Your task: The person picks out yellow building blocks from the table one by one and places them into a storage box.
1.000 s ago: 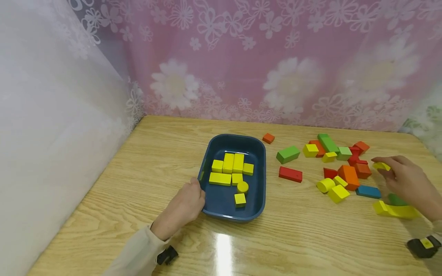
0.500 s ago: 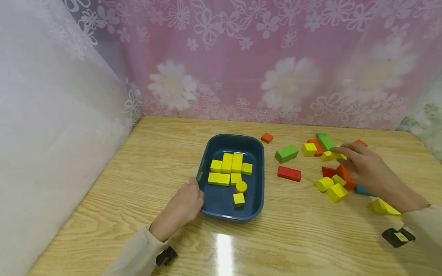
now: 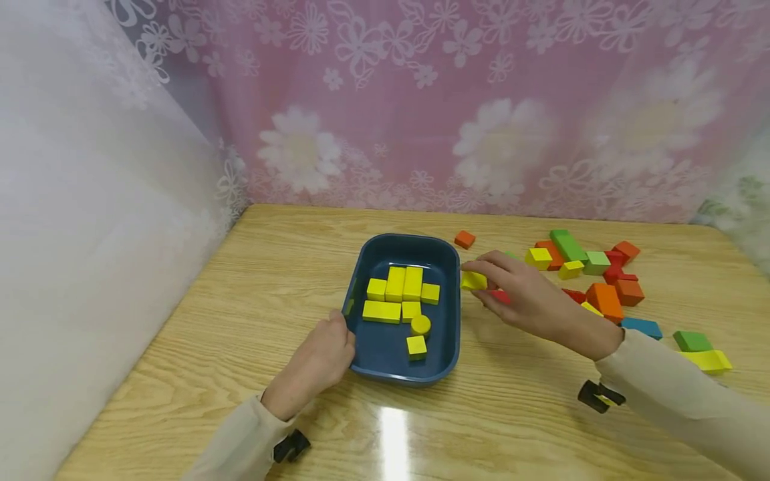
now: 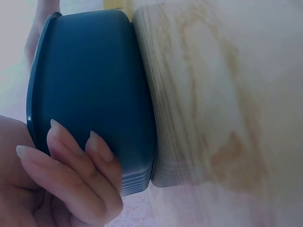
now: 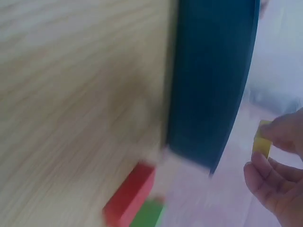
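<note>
Since half a second ago, the right grip (image 3: 529,297) has come across from above the scattered blocks (image 3: 604,302) to the tray's right rim, bringing a yellow block (image 3: 474,280) with it; the left grip and the tray (image 3: 385,357) stay where they are. The yellow block is pinched between thumb and fingers, just outside the rim and raised off the tabletop (image 3: 240,314), as the right wrist view shows. A fingertip pinch probably suits so small a piece, leaving much of it exposed; the fingers hide part of its shape.

The left grip (image 3: 319,353) holds the tray at its left edge, bent fingers against the outer wall; the thumb's place is hidden. That hold, opposite the working side, likely keeps the tray from sliding.

Inside lie eight yellow pieces (image 3: 381,311), two long ones side by side and most of the others close around them, while a cube and a round piece sit nearer the person. Only yellow is in the tray, which suggests sorting by colour. Red, orange, green, blue and some yellow blocks lie to its right, including a red block (image 5: 130,195) and a green block (image 5: 148,213) partly hidden behind the right grip in the head view
</note>
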`<state>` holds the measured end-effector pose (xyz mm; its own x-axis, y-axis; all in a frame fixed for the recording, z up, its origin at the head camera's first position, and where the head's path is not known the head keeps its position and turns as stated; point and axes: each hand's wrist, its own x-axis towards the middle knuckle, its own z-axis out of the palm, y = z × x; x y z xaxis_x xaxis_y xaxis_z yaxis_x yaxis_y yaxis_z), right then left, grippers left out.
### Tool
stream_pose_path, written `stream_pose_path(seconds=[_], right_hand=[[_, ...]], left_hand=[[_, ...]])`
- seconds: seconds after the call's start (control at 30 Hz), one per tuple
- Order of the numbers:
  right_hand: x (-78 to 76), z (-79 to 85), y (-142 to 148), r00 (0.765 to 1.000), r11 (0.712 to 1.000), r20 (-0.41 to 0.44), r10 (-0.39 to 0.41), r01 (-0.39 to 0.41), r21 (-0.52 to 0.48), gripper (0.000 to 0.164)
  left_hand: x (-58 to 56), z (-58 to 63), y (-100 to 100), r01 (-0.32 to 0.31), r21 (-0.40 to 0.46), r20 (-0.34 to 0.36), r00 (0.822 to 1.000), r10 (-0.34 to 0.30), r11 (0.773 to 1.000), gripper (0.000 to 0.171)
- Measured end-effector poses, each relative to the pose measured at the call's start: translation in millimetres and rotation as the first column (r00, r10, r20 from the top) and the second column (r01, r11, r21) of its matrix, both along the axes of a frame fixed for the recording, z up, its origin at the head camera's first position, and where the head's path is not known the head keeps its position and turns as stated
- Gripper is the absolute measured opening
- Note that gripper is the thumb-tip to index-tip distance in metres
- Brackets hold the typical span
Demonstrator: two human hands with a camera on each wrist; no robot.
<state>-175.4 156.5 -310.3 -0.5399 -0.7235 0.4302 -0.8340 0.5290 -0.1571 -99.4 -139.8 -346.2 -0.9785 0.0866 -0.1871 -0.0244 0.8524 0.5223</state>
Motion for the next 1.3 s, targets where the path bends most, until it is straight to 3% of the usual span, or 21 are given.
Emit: stream_pose_path(seconds=[0.17, 0.33, 0.67, 1.3], right_hand=[[-2.1, -3.6, -32, 0.999, 0.997, 0.046, -0.004, 0.001, 0.071, 0.046], [-7.8, -12.5, -55, 0.997, 0.986, 0.061, -0.04, 0.029, 0.166, 0.03], [-13.0, -12.6, -77, 0.986, 0.931, 0.072, -0.153, 0.119, 0.346, 0.019], [-12.0, -17.5, -73, 0.984, 0.955, 0.087, -0.153, 0.125, 0.268, 0.014]], left_hand=[[-0.2, 0.5, 0, -0.004, 0.002, -0.002, 1.0, 0.004, 1.0, 0.027], [0.4, 0.7, 0, -0.008, 0.006, 0.011, 1.0, 0.007, 1.0, 0.028], [-1.2, -0.1, -2, -0.001, 0.003, -0.029, 1.0, 0.002, 1.0, 0.021], [-1.0, -0.9, 0, -0.003, -0.006, -0.008, 1.0, 0.003, 1.0, 0.026]])
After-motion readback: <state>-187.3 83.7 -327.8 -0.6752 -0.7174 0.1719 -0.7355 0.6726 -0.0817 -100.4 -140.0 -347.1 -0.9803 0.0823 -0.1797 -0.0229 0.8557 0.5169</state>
